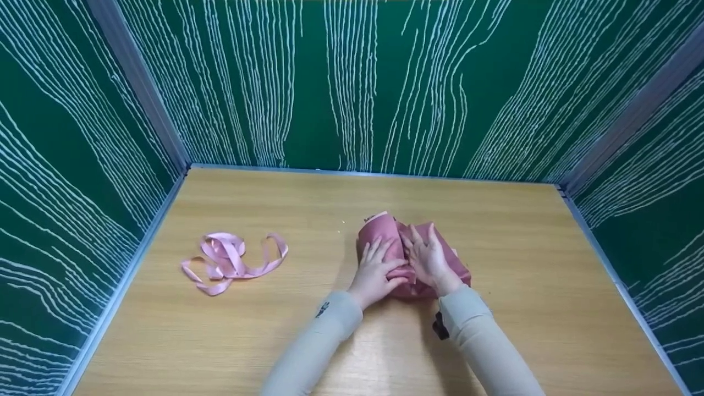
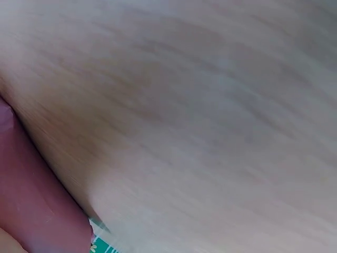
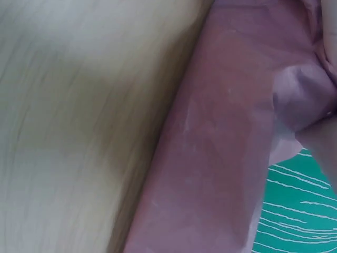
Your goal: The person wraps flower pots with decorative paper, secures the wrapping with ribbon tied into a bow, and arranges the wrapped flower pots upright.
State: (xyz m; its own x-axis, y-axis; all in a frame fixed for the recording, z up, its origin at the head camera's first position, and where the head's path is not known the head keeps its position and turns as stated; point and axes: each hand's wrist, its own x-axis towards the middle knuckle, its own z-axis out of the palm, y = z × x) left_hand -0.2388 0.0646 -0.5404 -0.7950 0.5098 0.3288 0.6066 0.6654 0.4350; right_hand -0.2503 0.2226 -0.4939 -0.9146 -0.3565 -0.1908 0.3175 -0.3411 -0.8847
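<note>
A bundle covered in dusky-pink wrapping paper (image 1: 382, 226) lies on the table right of centre, its paper folded and creased on top. On its left part rests my left hand (image 1: 373, 278), fingers spread over the paper. My right hand (image 1: 428, 259) presses the folds beside it with nearly straight fingers. What is inside the paper is hidden. The right wrist view shows a long smooth side of the pink paper (image 3: 210, 147) and part of the hand at the right edge. In the left wrist view, the pink paper (image 2: 37, 195) appears only at the lower left.
A loose tangle of pink satin ribbon (image 1: 234, 261) lies at the left on the wooden table (image 1: 264, 341). Green panels with white wavy lines (image 1: 308, 82) stand behind the table and along both sides, joined by grey metal posts (image 1: 143, 82).
</note>
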